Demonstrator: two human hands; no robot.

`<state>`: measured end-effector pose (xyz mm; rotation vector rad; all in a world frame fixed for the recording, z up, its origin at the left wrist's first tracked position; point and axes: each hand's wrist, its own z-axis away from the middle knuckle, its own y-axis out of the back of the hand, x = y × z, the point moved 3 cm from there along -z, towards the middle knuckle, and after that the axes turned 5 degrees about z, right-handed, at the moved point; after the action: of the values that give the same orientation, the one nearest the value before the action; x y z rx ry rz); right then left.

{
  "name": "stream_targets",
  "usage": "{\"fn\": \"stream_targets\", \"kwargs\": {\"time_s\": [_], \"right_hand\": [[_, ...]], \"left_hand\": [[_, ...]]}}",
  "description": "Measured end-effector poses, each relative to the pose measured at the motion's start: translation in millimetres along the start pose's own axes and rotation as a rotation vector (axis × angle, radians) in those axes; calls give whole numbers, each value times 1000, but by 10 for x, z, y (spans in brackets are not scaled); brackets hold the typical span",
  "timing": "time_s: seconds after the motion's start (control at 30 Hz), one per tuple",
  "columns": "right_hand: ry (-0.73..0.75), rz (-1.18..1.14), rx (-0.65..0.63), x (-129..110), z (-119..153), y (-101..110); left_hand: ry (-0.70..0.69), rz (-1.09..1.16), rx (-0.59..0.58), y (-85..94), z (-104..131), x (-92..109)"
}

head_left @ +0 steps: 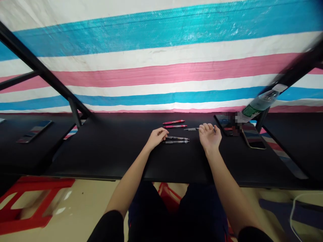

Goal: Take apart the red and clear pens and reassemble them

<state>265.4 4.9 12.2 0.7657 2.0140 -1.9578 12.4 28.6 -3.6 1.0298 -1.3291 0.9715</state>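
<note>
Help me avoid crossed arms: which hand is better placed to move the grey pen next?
Likely the right hand: it is at the right end of the grey pen, while the left hand is by the clear pens.

A makeshift desk area: black tabletop [106, 151] before striped plastic sheeting [161, 70].

No word, brand or number can be read. The green label [249, 111] on the bottle [264, 101] bears pale marks, too small and blurred to make out; the pens [177, 142] show no legible print.
</note>
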Motion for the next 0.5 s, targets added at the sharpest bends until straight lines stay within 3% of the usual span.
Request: {"fn": "stream_targets", "kwargs": {"time_s": [0.23,0.5], "right_hand": [[-32,44,9,19,-22,6],[-56,245,172,123,-90,120]], "left_hand": [[0,0,15,4,7,12],[-43,-41,86,39,-1,37]]}}
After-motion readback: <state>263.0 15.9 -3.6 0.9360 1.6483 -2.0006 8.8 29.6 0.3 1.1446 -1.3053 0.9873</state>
